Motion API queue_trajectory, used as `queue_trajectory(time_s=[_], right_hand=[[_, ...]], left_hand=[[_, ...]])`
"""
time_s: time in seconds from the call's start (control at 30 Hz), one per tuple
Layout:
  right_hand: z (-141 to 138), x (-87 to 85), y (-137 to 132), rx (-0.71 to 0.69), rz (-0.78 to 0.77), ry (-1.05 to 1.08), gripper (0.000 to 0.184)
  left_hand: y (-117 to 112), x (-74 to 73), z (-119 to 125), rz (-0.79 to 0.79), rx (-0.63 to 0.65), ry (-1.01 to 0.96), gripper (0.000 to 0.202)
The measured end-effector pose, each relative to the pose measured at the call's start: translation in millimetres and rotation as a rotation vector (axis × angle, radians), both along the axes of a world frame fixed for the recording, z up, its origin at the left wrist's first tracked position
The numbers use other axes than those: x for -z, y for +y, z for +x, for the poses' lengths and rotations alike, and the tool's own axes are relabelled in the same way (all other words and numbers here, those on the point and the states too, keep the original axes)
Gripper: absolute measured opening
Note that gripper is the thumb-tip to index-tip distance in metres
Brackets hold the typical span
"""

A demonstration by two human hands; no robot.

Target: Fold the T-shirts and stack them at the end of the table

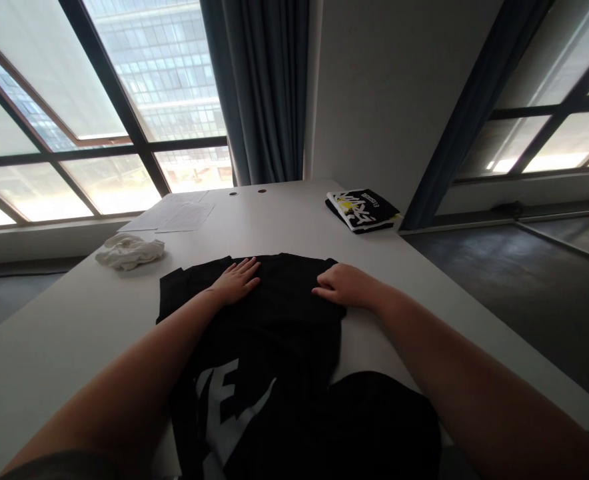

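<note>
A black T-shirt [279,313] with large white letters lies spread on the white table [64,333], its lower part hanging toward me. My left hand [237,280] rests flat on the shirt's upper left, fingers stretched out and together. On the shirt's upper right edge, my right hand [342,285] has its fingers curled and appears to pinch the black cloth.
A crumpled white cloth [129,251] lies at the table's left. Paper sheets [179,213] lie at the far left. A folded black garment with white and yellow print [363,209] sits at the far right corner. Windows and a curtain stand behind; dark floor on the right.
</note>
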State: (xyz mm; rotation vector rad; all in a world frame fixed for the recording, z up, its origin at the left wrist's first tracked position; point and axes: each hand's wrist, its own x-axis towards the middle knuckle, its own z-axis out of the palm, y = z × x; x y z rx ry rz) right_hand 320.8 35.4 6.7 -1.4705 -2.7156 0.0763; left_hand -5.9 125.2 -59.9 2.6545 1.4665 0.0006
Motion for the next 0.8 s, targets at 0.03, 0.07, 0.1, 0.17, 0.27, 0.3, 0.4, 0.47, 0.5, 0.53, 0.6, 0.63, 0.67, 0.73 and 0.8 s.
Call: queue_trajectory(time_s=[0.03, 0.07, 0.1, 0.17, 0.27, 0.3, 0.4, 0.47, 0.5, 0.53, 0.6, 0.63, 0.67, 0.73, 0.8], right_hand=[[9, -3.7, 3, 0.065, 0.037, 0.005, 0.034], [18, -7.1, 7, 0.143, 0.072, 0.004, 0.033], [27, -10.1, 9, 0.24, 0.095, -0.004, 0.031], [43, -14.6, 12, 0.459, 0.088, -0.039, 0.029], [53, -15.0, 11, 0.652, 0.005, -0.086, 0.03], [51, -12.3, 11, 0.641, 0.009, -0.074, 0.032], [37, 6.3, 12, 0.46, 0.06, 0.015, 0.041], [24, 25.0, 17, 0.353, -0.001, 0.028, 0.053], [18, 34.5, 20, 0.332, -0.059, 0.013, 0.06], [14, 43.1, 23, 0.334, -0.109, -0.002, 0.065], [9, 56.0, 31, 0.359, -0.168, -0.014, 0.07], [9, 60.0, 35, 0.375, -0.178, -0.012, 0.071], [10, 62.6, 38, 0.386, -0.182, -0.008, 0.07], [14, 65.0, 44, 0.414, -0.178, -0.005, 0.068], [19, 66.5, 49, 0.448, -0.168, -0.009, 0.067]], left_hand=[[2, 0.3, -2, 0.0, -0.009, 0.004, 0.067], [4, 0.8, -4, 0.001, -0.016, 0.008, 0.068], [5, 1.6, -5, 0.002, -0.022, 0.01, 0.068], [6, 4.0, -7, 0.011, -0.027, 0.005, 0.069], [7, 7.7, -8, 0.032, -0.025, -0.017, 0.069], [7, 8.5, -9, 0.035, -0.023, -0.022, 0.069], [8, 8.8, -10, 0.031, -0.022, -0.022, 0.07], [8, 8.4, -12, 0.026, -0.025, -0.018, 0.07], [9, 8.3, -12, 0.024, -0.031, -0.016, 0.07], [10, 8.2, -13, 0.022, -0.039, -0.012, 0.07], [12, 8.1, -13, 0.017, -0.063, -0.003, 0.07], [13, 7.9, -12, 0.013, -0.075, 0.003, 0.07], [14, 7.3, -11, 0.01, -0.086, 0.008, 0.069], [14, 4.9, -10, 0.011, -0.123, 0.016, 0.068], [12, 1.6, -14, 0.021, -0.216, 0.025, 0.066]])
